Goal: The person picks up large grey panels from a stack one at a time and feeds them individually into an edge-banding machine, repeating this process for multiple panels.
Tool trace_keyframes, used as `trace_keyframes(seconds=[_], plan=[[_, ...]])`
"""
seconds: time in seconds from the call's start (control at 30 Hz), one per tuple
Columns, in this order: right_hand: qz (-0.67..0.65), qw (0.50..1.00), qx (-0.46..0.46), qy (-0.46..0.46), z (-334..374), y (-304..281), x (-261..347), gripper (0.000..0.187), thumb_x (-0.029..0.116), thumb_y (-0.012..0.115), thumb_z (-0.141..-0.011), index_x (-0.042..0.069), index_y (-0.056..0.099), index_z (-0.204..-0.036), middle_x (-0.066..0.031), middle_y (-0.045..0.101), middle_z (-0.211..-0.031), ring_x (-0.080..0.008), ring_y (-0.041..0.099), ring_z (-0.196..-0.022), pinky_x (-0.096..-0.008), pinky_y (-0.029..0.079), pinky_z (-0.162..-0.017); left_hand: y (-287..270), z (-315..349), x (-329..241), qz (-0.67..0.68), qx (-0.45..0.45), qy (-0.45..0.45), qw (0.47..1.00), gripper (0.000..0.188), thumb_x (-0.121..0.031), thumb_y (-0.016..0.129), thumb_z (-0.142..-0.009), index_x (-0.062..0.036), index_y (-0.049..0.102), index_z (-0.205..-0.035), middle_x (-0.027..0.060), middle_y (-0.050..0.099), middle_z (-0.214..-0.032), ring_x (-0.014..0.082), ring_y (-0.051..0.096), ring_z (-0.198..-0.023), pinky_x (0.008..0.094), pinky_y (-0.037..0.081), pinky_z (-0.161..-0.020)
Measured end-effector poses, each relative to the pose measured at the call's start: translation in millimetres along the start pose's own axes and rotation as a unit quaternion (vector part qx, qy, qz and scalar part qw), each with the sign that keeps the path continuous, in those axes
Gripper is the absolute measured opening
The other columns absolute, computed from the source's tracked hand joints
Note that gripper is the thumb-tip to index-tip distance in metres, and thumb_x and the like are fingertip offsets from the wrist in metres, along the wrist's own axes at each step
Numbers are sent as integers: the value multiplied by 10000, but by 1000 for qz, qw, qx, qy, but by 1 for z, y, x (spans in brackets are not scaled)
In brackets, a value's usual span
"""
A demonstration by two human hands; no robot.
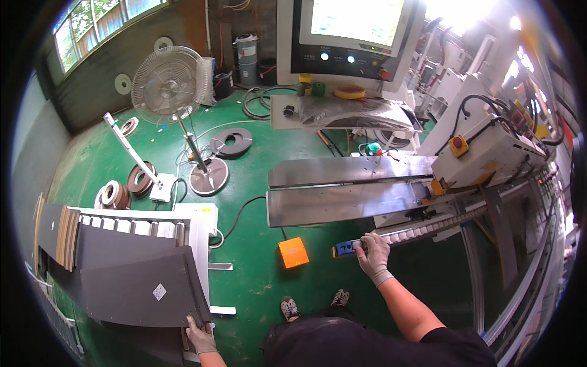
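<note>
My left hand [200, 337], in a pale work glove, grips the near right corner of a dark grey panel [131, 284]. That panel carries a small white diamond-shaped label and lies on other dark panels on a roller stand. Off to the right, my right hand [374, 255], gloved too, is closed around the end of a roller rail [416, 232], with part of the fingers hidden. Just left of that hand is the rail's blue end piece [345, 248]. Behind it extend two shiny metal plates [342, 205] of a machine.
An orange box [293, 252] sits on the green floor before my feet. A standing fan [168, 88] and rolls of edge banding [231, 143] are at the far left. The machine's screen cabinet [354, 52] is at the back, and its white housing [489, 156] at the right.
</note>
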State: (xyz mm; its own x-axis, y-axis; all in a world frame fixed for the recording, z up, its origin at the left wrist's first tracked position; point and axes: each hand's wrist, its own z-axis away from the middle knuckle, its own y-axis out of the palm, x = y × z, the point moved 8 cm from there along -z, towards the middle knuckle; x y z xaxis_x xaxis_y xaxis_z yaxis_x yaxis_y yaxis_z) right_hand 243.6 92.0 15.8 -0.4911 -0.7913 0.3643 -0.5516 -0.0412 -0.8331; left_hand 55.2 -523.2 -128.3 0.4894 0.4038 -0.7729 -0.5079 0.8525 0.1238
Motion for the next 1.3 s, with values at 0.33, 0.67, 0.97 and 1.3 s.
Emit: trace_keyframes(seconds=[0.33, 0.67, 0.97, 1.3], plan=[[-249, 926, 284, 25, 47, 73, 127, 376, 163, 699, -851, 25, 599, -1186, -140, 641, -1086, -264, 626, -995, -377, 502, -877, 36, 66, 27, -126, 161, -19, 979, 316, -404, 573, -1004, -97, 535, -1067, -1, 530, -853, 90, 508, -627, 267, 493, -573], [-582, 436, 593, 346, 144, 191, 267, 493, 382, 524, -1020, -11, 522, -1316, -137, 632, -1225, -263, 607, -1124, -420, 485, -992, 35, 113, 80, -18, 249, -150, 957, 550, -491, 508, -1007, -4, 578, -1253, 114, 638, -1178, 220, 609, -1087, 387, 479, -972], [-546, 582, 409, 443, 62, 103, 108, 323, 292, 584, -992, 15, 620, -1154, -115, 694, -1058, -293, 669, -965, -474, 539, -894, -69, 6, -18, 344, 34, -43, 937, 460, -411, 551, -998, -63, 535, -1298, 103, 563, -1322, 301, 520, -1231, 469, 407, -1068], [-405, 821, -4, 403, 84, -73, -123, 543, 446, 393, -1063, -20, 671, -1084, -63, 678, -1024, -157, 620, -904, -321, 498, -842, 126, 119, 34, 115, 299, -177, 931, 435, -375, 482, -1037, -95, 464, -1369, 70, 534, -1352, 253, 516, -1239, 437, 415, -1068]])
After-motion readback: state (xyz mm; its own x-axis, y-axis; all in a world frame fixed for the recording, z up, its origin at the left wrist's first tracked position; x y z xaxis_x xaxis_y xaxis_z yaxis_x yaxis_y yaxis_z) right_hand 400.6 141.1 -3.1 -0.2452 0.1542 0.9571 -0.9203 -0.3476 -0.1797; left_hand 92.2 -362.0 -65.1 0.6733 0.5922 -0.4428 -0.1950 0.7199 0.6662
